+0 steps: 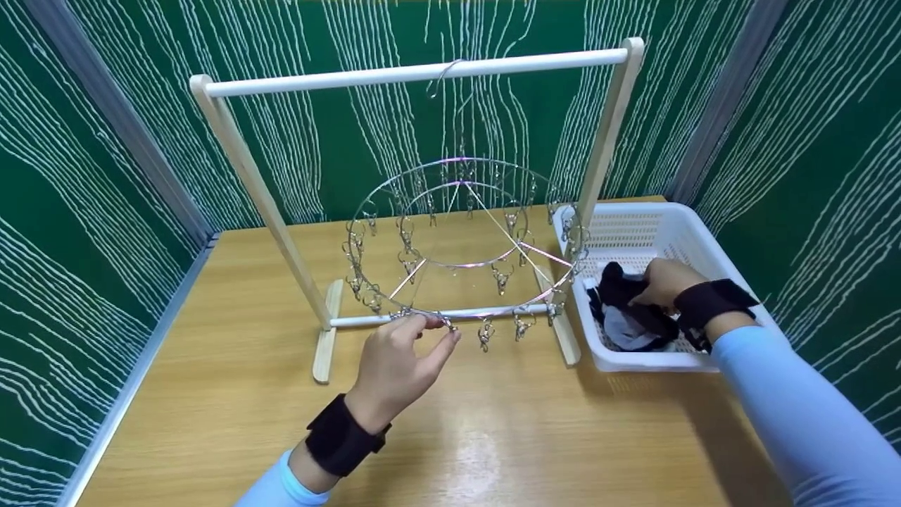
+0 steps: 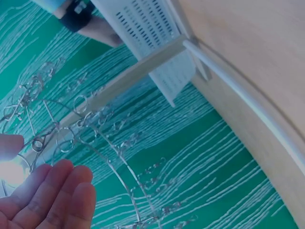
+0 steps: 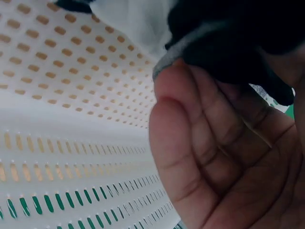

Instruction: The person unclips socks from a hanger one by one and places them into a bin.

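My left hand is at the near rim of a round metal clip hanger, pinching one of its small metal clips between thumb and fingers. In the left wrist view the fingertips of that hand meet the wire loops, and a bright glare covers part of the grip. Inside the white basket, my right hand grips a black sock. Grey and black socks lie bunched beneath it. The right wrist view shows curled fingers against the dark cloth; the thumb's contact is mostly hidden.
The hanger hooks over the white top bar of a wooden stand. The perforated basket sits beside the stand's right leg on the wooden table. Green walls with white lines enclose the back and sides.
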